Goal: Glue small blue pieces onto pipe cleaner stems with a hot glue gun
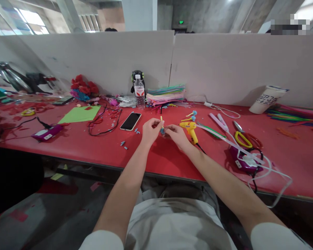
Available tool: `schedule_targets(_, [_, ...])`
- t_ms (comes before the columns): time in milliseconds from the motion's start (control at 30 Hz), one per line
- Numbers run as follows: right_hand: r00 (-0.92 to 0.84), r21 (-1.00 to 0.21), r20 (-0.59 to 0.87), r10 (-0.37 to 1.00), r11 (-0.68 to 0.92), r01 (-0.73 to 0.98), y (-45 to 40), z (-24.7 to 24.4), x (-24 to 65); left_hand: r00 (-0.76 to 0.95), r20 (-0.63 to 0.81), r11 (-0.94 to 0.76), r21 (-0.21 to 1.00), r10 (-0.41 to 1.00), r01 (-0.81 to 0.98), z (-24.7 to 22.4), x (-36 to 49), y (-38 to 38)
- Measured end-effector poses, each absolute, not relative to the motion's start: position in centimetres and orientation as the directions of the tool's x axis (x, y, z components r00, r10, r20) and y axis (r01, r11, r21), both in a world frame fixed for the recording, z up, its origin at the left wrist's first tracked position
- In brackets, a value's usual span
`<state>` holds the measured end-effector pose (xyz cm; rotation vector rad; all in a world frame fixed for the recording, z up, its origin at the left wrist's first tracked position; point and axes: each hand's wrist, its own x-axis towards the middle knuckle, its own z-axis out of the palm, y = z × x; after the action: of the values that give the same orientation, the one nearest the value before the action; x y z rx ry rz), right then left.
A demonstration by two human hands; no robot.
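Observation:
Between my two hands, close above the red tabletop, is a small craft piece with a blue fuzzy part and a yellow pipe cleaner stem. The fingers of my left hand are pinched at the yellow stem. My right hand grips the blue part from the other side, its fingertips partly hiding it. Just right of that hand lies a yellow hot glue gun. Beyond the glue gun rests a similar blue-and-yellow piece. Short blue bits are scattered left of my left hand.
A phone lies to the left. A water bottle and a pile of pipe cleaners stand along the partition. On the right are scissors, a pink straightener-like tool, a purple power box and a tilted paper cup.

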<state>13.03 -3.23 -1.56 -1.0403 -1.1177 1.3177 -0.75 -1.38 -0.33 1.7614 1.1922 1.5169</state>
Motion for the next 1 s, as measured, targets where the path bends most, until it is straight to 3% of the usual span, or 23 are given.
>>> schedule_targets(367, [-0.063, -0.985, 0.024, 0.998, 0.013, -0.172, -3.27, -1.55, 13.22, 0.054, 0.436, -0.440, 0.890, 0.898, 0.119, -0.87, -0.78, -0.64])
schedule_targets(633, [-0.092, -0.986, 0.038, 0.995, 0.023, -0.163, -3.08, -1.81, 13.59, 0.147, 0.436, -0.457, 0.875, 0.888, 0.162, -0.23, -1.02, -0.94])
schedule_targets(1000, [-0.126, -0.980, 0.015, 0.992, -0.011, -0.200, -3.48, -1.17, 13.68, 0.081, 0.469, -0.476, 0.867, 0.879, 0.146, -0.54, -1.14, -0.76])
